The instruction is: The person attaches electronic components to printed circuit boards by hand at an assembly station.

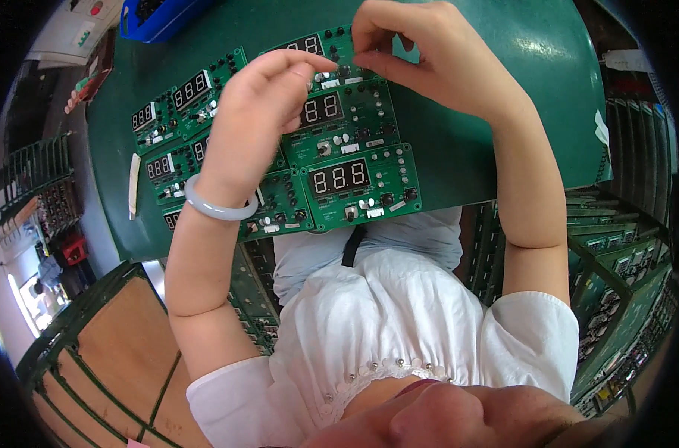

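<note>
Right of the blue bin [154, 21], the far circuit board [336, 46] lies on the table [459, 160]. Over it, the left hand [261, 104] and right hand [438, 46] curl their fingers; whether either grips anything, I cannot tell. Probably light, stiff, fragile: best held by its edges.

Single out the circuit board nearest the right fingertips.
The top circuit board in the rightmost column: the right hand is at its edge; others lie farther.

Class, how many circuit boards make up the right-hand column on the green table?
3: the nearest board at the table's front edge, the middle board behind it, the farthest board beyond that. The left hand partly hides the last two.
</note>
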The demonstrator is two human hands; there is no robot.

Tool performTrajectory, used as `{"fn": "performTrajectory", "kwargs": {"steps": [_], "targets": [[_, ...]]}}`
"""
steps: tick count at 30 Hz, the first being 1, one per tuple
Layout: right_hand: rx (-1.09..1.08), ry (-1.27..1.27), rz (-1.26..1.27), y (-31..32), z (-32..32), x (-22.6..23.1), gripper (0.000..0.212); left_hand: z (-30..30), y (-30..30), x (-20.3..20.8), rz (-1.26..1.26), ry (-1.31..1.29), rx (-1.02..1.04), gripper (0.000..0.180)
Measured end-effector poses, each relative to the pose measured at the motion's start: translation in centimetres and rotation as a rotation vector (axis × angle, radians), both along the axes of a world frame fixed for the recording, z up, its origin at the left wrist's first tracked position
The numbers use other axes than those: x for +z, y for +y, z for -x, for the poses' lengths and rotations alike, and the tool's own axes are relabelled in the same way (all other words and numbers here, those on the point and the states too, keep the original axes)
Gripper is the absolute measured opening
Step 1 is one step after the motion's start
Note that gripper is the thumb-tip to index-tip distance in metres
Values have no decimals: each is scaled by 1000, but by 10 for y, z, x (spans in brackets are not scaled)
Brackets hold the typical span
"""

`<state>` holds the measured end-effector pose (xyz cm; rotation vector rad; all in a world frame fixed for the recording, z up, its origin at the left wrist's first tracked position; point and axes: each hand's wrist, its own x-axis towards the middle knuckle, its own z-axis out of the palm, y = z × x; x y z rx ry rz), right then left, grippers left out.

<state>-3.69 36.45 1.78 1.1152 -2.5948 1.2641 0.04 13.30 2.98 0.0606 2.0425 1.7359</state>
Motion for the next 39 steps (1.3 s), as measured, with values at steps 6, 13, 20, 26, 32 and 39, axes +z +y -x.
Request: {"fn": "performTrajectory", "kwargs": {"steps": [6, 13, 20, 26, 32, 39], "targets": [[52, -271, 172, 0, -5, 17, 14, -4, -6, -11, -819, -511, 75, 49], [369, 117, 372, -5, 3, -14, 12, -9, -2, -13, -846, -537, -36, 52], [309, -92, 153, -2, -5, -11, 13, -10, -1, -15, -951, -576, 19, 50], [257, -52, 125, -4, -2, -14, 12, -11, -1, -13, -810, -500, 23, 44], [205, -77, 147, -4, -1, -8, 14, -10, 0, -13, -787, -469, -27, 40], [268, -15, 163, -4, -1, -3, 16, -12, 1, -12, -674, -409, -32, 40]]}}
